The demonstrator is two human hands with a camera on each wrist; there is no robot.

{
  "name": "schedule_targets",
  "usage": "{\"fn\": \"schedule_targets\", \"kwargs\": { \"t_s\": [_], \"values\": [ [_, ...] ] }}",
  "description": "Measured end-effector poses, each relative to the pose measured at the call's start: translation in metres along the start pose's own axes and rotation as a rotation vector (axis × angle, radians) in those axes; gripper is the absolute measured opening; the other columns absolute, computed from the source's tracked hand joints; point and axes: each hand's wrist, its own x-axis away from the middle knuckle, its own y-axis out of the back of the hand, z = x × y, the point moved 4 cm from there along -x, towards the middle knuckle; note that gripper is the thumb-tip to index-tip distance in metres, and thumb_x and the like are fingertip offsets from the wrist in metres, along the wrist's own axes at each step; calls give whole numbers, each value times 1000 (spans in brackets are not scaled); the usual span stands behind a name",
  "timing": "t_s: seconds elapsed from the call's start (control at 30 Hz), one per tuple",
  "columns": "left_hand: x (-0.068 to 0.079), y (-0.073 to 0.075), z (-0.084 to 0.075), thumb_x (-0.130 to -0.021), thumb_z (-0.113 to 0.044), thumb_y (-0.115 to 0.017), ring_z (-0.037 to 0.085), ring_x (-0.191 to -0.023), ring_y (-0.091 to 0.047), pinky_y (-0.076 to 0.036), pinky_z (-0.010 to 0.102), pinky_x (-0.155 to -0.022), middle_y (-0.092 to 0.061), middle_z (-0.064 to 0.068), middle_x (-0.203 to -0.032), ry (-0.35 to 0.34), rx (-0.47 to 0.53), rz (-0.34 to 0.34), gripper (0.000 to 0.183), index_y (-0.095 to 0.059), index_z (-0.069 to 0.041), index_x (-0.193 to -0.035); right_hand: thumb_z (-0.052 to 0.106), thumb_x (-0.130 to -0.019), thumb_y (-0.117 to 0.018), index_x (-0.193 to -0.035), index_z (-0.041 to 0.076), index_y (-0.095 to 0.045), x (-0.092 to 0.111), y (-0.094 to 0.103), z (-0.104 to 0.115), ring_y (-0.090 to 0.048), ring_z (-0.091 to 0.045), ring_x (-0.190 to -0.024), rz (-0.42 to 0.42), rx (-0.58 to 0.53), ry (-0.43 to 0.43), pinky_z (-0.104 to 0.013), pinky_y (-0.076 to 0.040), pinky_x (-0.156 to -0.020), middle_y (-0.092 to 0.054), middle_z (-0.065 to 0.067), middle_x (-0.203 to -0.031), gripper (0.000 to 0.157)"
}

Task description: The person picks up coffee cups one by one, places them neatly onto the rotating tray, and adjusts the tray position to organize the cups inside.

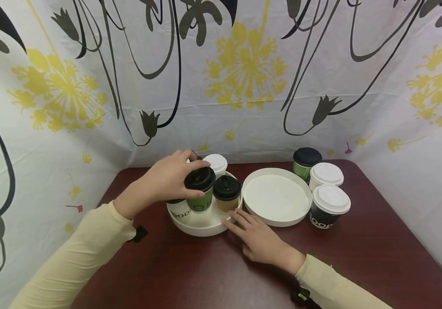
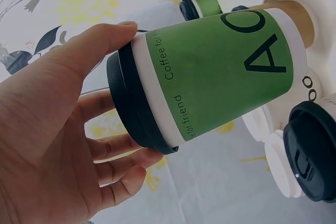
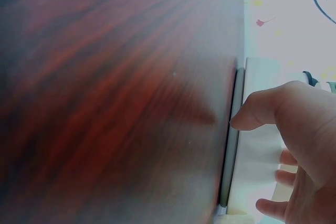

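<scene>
My left hand (image 1: 168,182) grips a green paper coffee cup (image 1: 200,201) by its black lid, thumb on one side and fingers on the other. In the left wrist view this green coffee cup (image 2: 220,72) appears sideways. The cup is over the left round white tray (image 1: 202,230); whether its base touches the tray cannot be told. Around it on that tray are a brown cup (image 1: 227,195) with a black lid, a white-lidded cup (image 1: 216,163) behind, and a partly hidden white cup (image 1: 179,209). My right hand (image 1: 261,238) rests its extended fingers at the tray's front right rim.
A second round white tray (image 1: 276,195) stands close on the right. Beside it are a green cup (image 1: 306,162) with a black lid, a white-lidded cup (image 1: 326,175) and a black cup (image 1: 323,216) with a white lid. Patterned cloth (image 1: 213,124) borders the dark red table (image 1: 190,274).
</scene>
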Motion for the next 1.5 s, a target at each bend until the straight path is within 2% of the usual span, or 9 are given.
{"fn": "schedule_targets", "kwargs": {
  "t_s": [0.2,0.37,0.73,1.1,1.5],
  "values": [
    [-2,-11,-3,-78,-59,-74,28,-109,-58,-54,47,-87,-56,9,-129,-7,-10,26,71,-56,-30,-139,16,-77,-71,-156,24,-32,0,-1,0,-35,-33,-148,1,-4,-1,-53,-39,-113,-36,-11,-159,89],
    [-3,-19,-5,-77,-60,-74,28,-113,-57,-54,46,-91,-56,10,-130,-7,-17,61,71,-54,-32,-140,17,-77,-71,-156,24,-32,0,-2,0,-35,-33,-148,1,-2,1,-53,-39,-113,-36,-12,-159,88],
    [-1,-33,-5,-75,-59,-76,26,-106,-58,-55,45,-83,-58,7,-124,-18,-21,56,70,-57,-31,-137,17,-77,-71,-155,23,-33,0,-2,0,-35,-34,-148,0,6,3,-54,-40,-113,-36,-12,-159,88],
    [2,-46,-5,-75,-57,-77,28,-110,-59,-55,46,-85,-59,8,-127,-18,-7,64,71,-56,-31,-138,16,-78,-71,-156,23,-31,0,0,1,-33,-33,-149,22,0,-6,-54,-40,-113,-34,-11,-160,87],
    [2,-59,-3,-74,-57,-78,25,-106,-59,-56,44,-83,-59,8,-124,-26,-11,59,72,-56,-31,-138,16,-78,-70,-156,24,-31,0,-1,1,-32,-33,-149,35,-8,-16,-53,-39,-114,-33,-11,-161,87]
  ]
}}
